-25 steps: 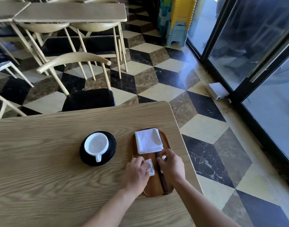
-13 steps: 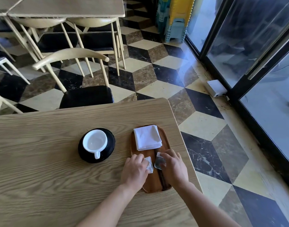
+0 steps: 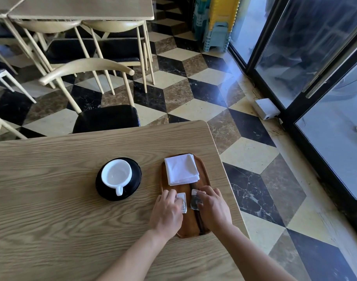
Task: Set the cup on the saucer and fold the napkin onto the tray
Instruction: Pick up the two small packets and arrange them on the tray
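A white cup [image 3: 116,175] stands on a black saucer [image 3: 133,184], its handle towards me. To its right lies an oval wooden tray [image 3: 204,173] with a folded white napkin [image 3: 181,169] on its far end. My left hand [image 3: 167,213] rests on the tray's near left side, fingers on a small white packet [image 3: 182,202]. My right hand [image 3: 214,207] rests beside it, fingers on a second, clear packet [image 3: 194,200]. A dark spoon [image 3: 199,222] lies along the tray, partly hidden under my right hand.
The wooden table [image 3: 62,220] ends just right of the tray. A black-seated chair [image 3: 106,118] is tucked in at the far edge. More chairs and tables stand behind. Glass doors [image 3: 315,78] run along the right.
Both hands have stayed on the tray's near end with the two packets, which now lie a little farther apart. The cup, saucer and napkin have not moved.
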`<state>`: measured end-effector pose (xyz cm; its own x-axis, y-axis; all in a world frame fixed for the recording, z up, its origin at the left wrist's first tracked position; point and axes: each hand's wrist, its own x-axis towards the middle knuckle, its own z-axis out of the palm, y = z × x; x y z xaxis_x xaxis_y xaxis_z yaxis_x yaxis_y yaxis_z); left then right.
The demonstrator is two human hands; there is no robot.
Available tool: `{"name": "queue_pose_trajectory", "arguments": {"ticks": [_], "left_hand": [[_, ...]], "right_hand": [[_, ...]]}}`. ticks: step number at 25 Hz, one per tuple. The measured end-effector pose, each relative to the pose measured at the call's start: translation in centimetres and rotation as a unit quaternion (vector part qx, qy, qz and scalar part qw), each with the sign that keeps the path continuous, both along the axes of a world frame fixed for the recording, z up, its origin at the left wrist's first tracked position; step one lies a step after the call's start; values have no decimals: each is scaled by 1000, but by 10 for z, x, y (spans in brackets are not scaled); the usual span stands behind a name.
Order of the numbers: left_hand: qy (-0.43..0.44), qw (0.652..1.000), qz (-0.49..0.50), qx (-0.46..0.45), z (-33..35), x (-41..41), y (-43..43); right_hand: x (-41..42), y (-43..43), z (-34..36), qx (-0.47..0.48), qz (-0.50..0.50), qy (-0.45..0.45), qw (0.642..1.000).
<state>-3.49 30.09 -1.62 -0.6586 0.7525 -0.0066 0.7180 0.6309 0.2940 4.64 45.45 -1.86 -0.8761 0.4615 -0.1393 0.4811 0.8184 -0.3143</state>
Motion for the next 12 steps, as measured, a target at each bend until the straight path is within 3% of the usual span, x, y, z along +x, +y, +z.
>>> {"name": "queue_pose_trajectory", "arguments": {"ticks": [4, 8, 10, 12], "left_hand": [[-17, 999, 1, -31, -2, -1, 4], [2, 1000, 5, 21, 0, -3, 6], [-66, 988, 95, 101, 1, -5, 8], [-177, 932, 261, 178, 5, -5, 14]], "right_hand": [[3, -1, -3, 6, -1, 3, 1000], [4, 0, -5, 9, -1, 3, 1000], [4, 0, -6, 9, 0, 1, 1000], [4, 1, -6, 11, -2, -2, 1000]]}}
